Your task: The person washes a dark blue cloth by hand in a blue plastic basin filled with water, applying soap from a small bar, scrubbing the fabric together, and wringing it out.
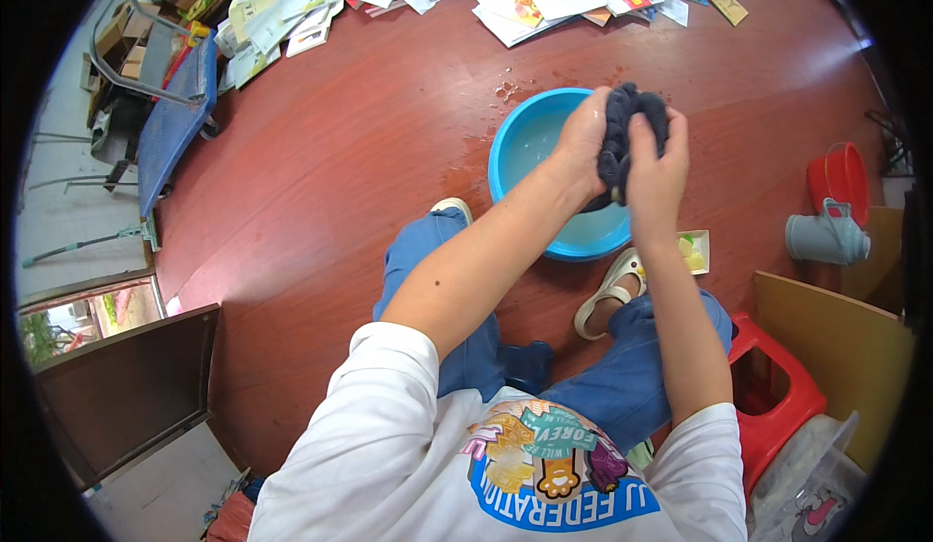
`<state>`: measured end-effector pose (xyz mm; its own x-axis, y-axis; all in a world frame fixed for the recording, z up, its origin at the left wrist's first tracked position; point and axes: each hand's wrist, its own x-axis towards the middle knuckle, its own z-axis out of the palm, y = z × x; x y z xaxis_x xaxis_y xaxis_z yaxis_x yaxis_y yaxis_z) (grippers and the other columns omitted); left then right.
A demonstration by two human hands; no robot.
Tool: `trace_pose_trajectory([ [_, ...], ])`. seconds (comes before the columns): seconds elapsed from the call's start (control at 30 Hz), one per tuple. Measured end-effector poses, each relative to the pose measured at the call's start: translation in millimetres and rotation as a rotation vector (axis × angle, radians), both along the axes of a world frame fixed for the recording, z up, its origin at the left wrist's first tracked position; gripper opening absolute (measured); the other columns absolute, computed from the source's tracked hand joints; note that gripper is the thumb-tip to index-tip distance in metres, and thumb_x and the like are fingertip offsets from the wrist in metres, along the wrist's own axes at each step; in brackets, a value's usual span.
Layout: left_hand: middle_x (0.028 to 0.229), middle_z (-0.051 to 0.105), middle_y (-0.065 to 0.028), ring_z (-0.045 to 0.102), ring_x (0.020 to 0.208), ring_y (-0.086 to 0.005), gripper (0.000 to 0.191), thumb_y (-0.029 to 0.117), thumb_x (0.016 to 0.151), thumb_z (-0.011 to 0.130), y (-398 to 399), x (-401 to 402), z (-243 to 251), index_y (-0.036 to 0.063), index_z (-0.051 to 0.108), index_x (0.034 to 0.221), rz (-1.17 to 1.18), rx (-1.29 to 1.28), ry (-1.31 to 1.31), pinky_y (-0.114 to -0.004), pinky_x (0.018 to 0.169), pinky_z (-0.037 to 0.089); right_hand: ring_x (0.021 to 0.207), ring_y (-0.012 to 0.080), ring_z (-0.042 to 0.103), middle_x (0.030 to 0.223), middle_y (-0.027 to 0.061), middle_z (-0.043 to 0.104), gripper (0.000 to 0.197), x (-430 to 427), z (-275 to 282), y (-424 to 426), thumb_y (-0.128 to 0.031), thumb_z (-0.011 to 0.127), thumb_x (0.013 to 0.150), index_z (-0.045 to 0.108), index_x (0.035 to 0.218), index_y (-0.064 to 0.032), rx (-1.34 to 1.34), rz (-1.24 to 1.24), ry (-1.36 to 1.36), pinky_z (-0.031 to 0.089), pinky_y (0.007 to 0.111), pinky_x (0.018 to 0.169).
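Both my hands grip a wet, dark grey cloth (621,130), bunched up above the right part of a round blue plastic basin (498,150). My left hand (583,141) holds the cloth from its left side, and my right hand (660,170) presses it from the right with the fingers bent over it. The basin stands on the reddish-brown floor between my feet and holds cloudy water (536,144). Part of the cloth hangs below my hands, over the water. Wet spots lie on the floor beside and beyond the basin.
A small dish (701,250) with a yellow-green piece sits by my shoe. At right are a red bucket (849,177), a grey-blue jug (824,239) and a red plastic stool (794,389). Books and papers (510,13) lie in heaps beyond; a blue platform trolley (178,126) stands left.
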<state>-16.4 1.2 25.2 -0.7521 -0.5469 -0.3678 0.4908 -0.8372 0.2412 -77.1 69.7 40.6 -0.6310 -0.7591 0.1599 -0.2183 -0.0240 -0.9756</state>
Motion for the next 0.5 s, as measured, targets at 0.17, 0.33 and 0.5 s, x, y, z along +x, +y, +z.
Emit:
trace_pose_trajectory([
  [0.17,0.08,0.066,-0.0044,0.065,0.068,-0.0161,0.024,0.029,0.096,0.045,17,-6,0,0.012,0.059,0.087,-0.008,-0.067,-0.086,-0.031,0.062,0.055,0.094,0.0288,0.062,0.102,0.0157,0.065,0.02,-13,5,-8,-0.013,0.056,0.09,0.056,0.105,0.0005,-0.034,0.079,0.124,0.047,0.037,0.084],
  [0.33,0.086,0.069,-0.0079,0.068,0.071,-0.0205,0.029,0.032,0.096,0.044,14,2,-4,0.01,0.063,0.094,-0.172,0.038,0.022,-0.038,0.069,0.058,0.07,0.0211,0.067,0.085,0.0084,0.07,0.016,-70,-30,-33,-0.016,0.055,0.091,0.064,0.093,-0.0035,0.172,0.006,-0.92,0.055,0.032,0.069],
  [0.5,0.095,0.067,-0.0148,0.067,0.084,-0.0265,0.032,0.029,0.094,0.041,-2,15,8,0.0034,0.061,0.096,-0.005,0.019,0.04,-0.041,0.078,0.057,0.096,0.0287,0.065,0.105,0.0149,0.067,0.024,-65,11,-17,-0.022,0.05,0.094,0.063,0.103,-0.0037,0.076,0.043,-1.219,0.053,0.042,0.088],
])
